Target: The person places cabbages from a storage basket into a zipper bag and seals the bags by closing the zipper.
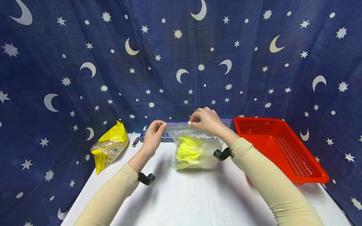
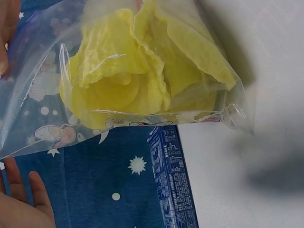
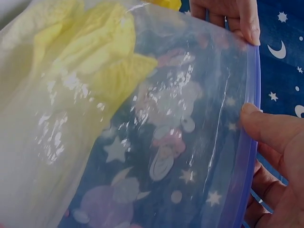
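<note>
A clear zip bag (image 1: 207, 135) with a purple zip edge and printed cartoon figures is held up over the white table. Inside lies what looks like a napa cabbage (image 1: 189, 150), with yellow crinkled leaves (image 2: 114, 61) and a pale body. My left hand (image 1: 153, 135) pinches the bag's upper left corner between thumb and fingers. Along the zip, right of that corner, my right hand (image 1: 206, 121) pinches the small white slider (image 1: 189, 123). In the right wrist view, the right thumb (image 3: 270, 126) presses at the purple zip (image 3: 252, 161), with the left hand (image 3: 232, 19) beyond.
A yellow bag of dry food (image 1: 110, 147) leans at the table's back left. Beside it lie a small purple wrapped item (image 1: 136, 141) and a blue printed box (image 1: 143, 136), partly behind the zip bag. A red plastic basket (image 1: 263, 138) stands at the right, partly behind the right sleeve.
</note>
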The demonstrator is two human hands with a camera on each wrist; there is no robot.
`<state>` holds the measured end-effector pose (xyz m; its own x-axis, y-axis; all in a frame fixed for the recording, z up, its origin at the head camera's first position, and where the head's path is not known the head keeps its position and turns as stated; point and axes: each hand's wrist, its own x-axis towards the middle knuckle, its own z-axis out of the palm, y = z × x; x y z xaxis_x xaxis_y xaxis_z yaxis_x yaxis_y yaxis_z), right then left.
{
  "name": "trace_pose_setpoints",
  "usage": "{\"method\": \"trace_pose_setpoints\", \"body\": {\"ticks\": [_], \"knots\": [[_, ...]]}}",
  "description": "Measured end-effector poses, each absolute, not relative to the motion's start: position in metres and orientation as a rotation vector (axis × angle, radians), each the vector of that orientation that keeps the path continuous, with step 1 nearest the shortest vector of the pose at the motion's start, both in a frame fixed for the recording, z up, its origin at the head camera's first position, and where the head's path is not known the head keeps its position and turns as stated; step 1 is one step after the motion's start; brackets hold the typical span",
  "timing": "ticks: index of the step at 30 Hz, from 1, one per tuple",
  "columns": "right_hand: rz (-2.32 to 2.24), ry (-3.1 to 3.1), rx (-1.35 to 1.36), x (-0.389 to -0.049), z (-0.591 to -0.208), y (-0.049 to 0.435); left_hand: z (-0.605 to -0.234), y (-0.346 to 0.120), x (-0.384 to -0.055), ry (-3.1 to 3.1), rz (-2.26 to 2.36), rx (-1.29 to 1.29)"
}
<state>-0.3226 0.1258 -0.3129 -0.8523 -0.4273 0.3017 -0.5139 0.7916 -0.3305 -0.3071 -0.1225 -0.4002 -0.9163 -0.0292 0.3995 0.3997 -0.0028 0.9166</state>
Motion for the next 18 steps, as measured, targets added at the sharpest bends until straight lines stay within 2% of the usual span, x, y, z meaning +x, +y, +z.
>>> {"method": "trace_pose_setpoints", "body": {"ticks": [18], "knots": [[0.593, -2.784, 0.69, -0.321, -0.312, 0.157, -0.401, -0.123, -0.308, -1.968, -2.014, -0.397]]}}
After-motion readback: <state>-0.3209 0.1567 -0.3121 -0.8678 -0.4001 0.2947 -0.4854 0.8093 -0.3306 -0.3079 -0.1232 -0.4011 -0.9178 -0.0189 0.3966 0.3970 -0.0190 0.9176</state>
